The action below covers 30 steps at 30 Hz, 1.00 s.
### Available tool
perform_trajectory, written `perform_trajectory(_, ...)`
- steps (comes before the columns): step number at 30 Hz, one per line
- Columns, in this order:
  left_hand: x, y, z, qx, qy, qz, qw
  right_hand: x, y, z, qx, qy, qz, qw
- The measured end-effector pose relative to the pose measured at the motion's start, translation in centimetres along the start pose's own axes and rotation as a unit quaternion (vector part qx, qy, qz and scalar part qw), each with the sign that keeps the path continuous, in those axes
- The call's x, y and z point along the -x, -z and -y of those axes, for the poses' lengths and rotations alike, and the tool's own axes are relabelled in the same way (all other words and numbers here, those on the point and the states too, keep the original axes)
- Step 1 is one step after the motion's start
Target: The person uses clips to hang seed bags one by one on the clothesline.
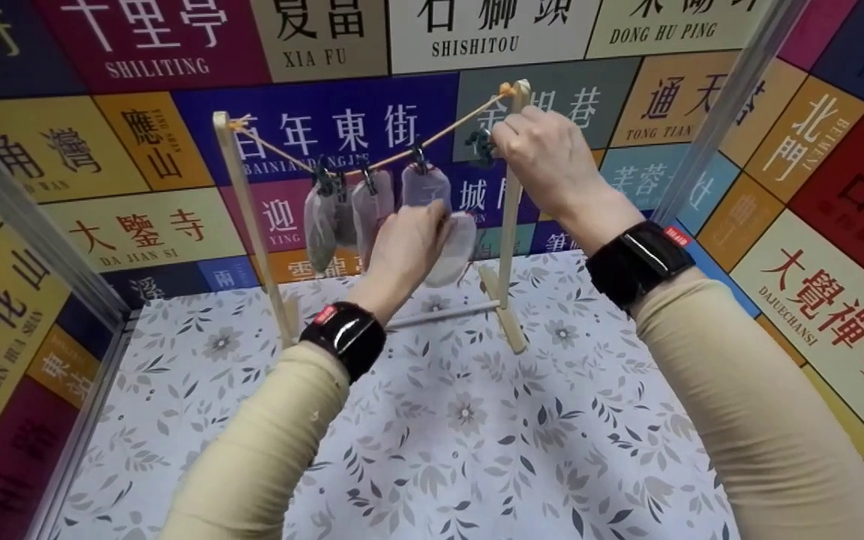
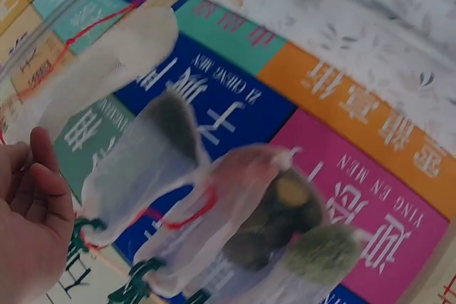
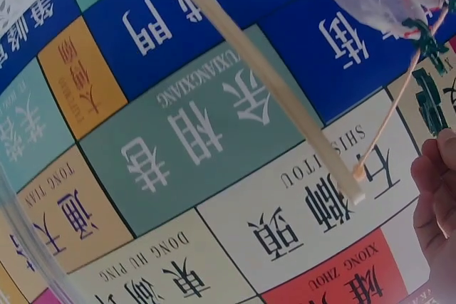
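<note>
My left hand point(image 1: 407, 241) pinches a white mesh bag point(image 1: 453, 255) near its top; the left wrist view shows the red drawstring on this bag point(image 2: 107, 69). Between the fingertips of my right hand point(image 1: 548, 154) is a dark green clip point(image 3: 429, 101), held off the string near the right post. Several mesh bags hang by similar clips from a sagging orange string point(image 1: 456, 126). One hanging bag point(image 2: 324, 265) has a green filling, and another bag point(image 2: 274, 218) contains dark round pieces. What the pinched bag contains cannot be made out.
The string is tied between a left wooden post point(image 1: 248, 217) and a right wooden post point(image 1: 508, 225), joined low down by a rod point(image 1: 447, 310). The stand is on a floral-patterned surface point(image 1: 462, 457). Behind it rises a wall of coloured name panels point(image 1: 526, 34).
</note>
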<state>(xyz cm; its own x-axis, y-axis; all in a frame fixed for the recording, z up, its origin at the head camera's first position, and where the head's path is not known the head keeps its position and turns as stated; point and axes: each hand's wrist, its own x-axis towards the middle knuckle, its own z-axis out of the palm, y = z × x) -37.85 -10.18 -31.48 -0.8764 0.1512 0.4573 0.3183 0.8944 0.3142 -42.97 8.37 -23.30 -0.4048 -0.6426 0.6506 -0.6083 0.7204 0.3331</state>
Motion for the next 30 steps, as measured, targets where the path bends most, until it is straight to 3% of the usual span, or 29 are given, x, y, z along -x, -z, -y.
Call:
perform_trajectory(6, -3.9, 1.9, -0.8, -0.030, 0.040, -0.064, 0.9967, -1.5, -0.4, -0.6, 0.043, 0.014, -0.023, 0.9987)
perform_trajectory(11, -6.0, 2.1, -1.4, -0.061, 0.066, -0.072, 0.9934, -2.3, -1.4, -0.6, 0.042, 0.004, -0.041, 0.9983)
perform_trajectory(15, -7.1, 1.5, -1.9, -0.107, 0.074, -0.061, 0.9896, -2.9, -2.1, -1.0, 0.056, 0.003, -0.032, 0.9979)
perform_trajectory(21, -7.8, 0.7, -2.4, -0.219, 0.045, -0.034, 0.9742, -3.3, -2.9, -1.3, 0.046, 0.009, -0.007, 0.9989)
perform_trajectory(30, -9.5, 1.1, -1.6, -0.256, -0.017, -0.047, 0.9654, -4.2, -2.9, -2.7, -0.035, -0.002, 0.043, 0.9985)
